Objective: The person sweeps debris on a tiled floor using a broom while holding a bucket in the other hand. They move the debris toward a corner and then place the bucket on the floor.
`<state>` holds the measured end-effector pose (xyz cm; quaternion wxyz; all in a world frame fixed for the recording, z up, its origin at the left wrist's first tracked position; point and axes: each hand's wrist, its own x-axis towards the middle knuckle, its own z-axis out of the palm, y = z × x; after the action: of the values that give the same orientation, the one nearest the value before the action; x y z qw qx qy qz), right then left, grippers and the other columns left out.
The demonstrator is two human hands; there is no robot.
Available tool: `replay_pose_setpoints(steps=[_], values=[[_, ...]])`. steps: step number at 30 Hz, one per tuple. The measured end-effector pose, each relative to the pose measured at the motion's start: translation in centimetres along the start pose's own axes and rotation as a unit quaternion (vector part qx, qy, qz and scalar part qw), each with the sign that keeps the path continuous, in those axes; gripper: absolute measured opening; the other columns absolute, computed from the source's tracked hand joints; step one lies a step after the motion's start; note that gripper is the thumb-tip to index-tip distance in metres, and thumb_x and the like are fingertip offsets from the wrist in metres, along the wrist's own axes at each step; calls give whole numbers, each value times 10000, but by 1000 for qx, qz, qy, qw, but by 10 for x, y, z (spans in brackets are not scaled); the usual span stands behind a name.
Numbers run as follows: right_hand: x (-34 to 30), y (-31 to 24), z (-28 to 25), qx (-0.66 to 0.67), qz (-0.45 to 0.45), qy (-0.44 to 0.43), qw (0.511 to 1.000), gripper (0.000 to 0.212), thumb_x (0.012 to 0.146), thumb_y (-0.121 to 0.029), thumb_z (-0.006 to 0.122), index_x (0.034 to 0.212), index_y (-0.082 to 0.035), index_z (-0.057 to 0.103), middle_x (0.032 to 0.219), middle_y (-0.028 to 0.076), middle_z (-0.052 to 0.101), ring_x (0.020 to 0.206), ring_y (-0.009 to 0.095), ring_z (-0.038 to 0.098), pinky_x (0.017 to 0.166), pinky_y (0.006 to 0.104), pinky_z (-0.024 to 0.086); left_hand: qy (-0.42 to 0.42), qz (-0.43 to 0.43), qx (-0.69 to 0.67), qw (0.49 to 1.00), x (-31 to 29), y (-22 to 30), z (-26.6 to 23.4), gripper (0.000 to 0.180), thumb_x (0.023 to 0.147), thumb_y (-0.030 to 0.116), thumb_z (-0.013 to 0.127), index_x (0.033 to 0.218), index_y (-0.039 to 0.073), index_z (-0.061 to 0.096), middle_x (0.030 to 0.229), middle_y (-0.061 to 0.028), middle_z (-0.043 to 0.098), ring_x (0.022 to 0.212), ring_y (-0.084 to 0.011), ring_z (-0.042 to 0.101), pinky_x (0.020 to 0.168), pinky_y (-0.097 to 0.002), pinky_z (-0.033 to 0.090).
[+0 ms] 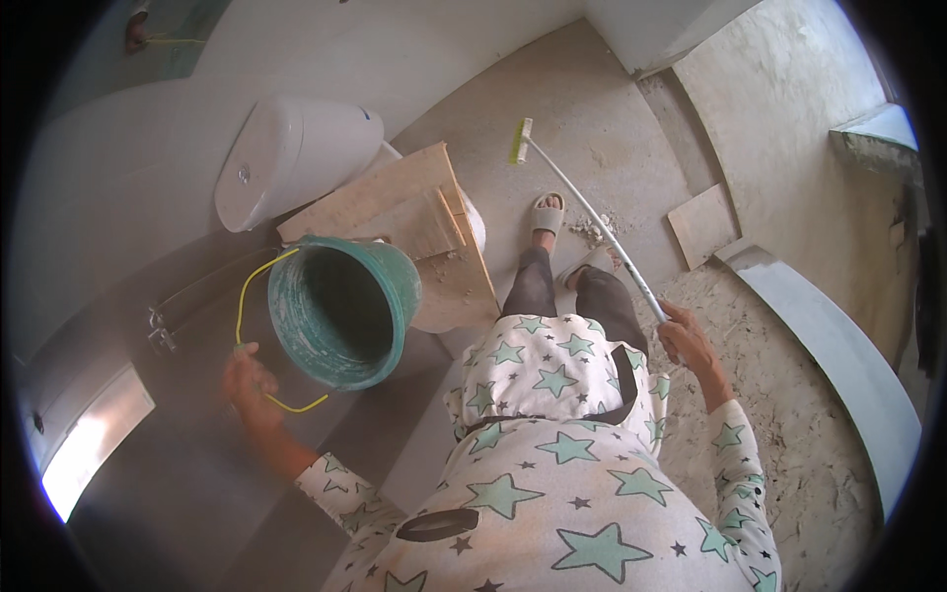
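A tilted green bucket (340, 314) with pale smears hangs by its yellow handle (242, 296) from my left hand (249, 383), whose fingers are closed round the wire. The bucket's mouth faces me, and I see nothing inside it but shadow. My right hand (691, 337) grips the lower end of a broom's long white pole (597, 217). At the far end, the broom head (521, 141) with yellow-green bristles is over or on the floor; I cannot tell whether it touches.
Beside the bucket, a wooden board (414, 222) lies over the toilet (296, 158), whose white tank stands against the wall. Rubble (592, 232) lies near my feet. A square tile (702, 225) and a long pale ledge (829, 345) are on the right. A wall fitting (160, 331) sticks out at left.
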<state>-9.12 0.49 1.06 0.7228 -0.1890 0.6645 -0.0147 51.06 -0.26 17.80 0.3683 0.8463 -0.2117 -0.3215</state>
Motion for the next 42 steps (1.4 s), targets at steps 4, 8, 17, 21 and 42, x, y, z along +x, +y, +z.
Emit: replay_pose_setpoints(steps=[4, 8, 17, 21, 42], values=[[43, -15, 27, 3, -65, -45, 997, 497, 763, -70, 488, 1248, 22, 546, 581, -28, 434, 435, 75, 408, 368, 251, 350, 6, -1, 29, 1000, 4, -21, 9, 330, 936, 331, 617, 998, 7, 621, 626, 45, 405, 490, -49, 386, 442, -220, 305], [111, -31, 49, 40, -104, -84, 990, 250, 791, -93, 515, 1007, 16, 576, 597, -16, 459, 457, 79, 430, 371, 258, 349, 2, -8, 42, 999, 7, -22, 19, 336, 937, 336, 616, 1004, 7, 623, 649, 37, 412, 529, -58, 407, 473, -225, 327], [145, -26, 37, -1, -94, -55, 994, 361, 806, -91, 501, 1133, 32, 590, 623, -10, 473, 474, 78, 438, 371, 256, 354, 13, 29, 38, 999, 17, -12, 38, 307, 958, 305, 565, 997, 7, 626, 664, 23, 406, 564, -75, 421, 506, -236, 351], [106, -7, 6, 46, -62, -18, 997, 495, 800, -86, 494, 1281, 19, 547, 641, -10, 472, 463, 73, 422, 367, 256, 359, 19, 56, 49, 997, 25, -7, 40, 314, 948, 309, 576, 997, 4, 633, 637, 21, 398, 544, -88, 425, 508, -242, 362], [87, -22, 19, 136, -109, -48, 984, 497, 849, -169, 491, 1307, 26, 493, 605, -51, 376, 468, 53, 355, 386, 230, 325, -3, 33, 86, 996, 72, -6, 70, 300, 875, 245, 688, 1045, 3, 640, 669, 0, 493, 563, -96, 478, 535, -258, 410]])
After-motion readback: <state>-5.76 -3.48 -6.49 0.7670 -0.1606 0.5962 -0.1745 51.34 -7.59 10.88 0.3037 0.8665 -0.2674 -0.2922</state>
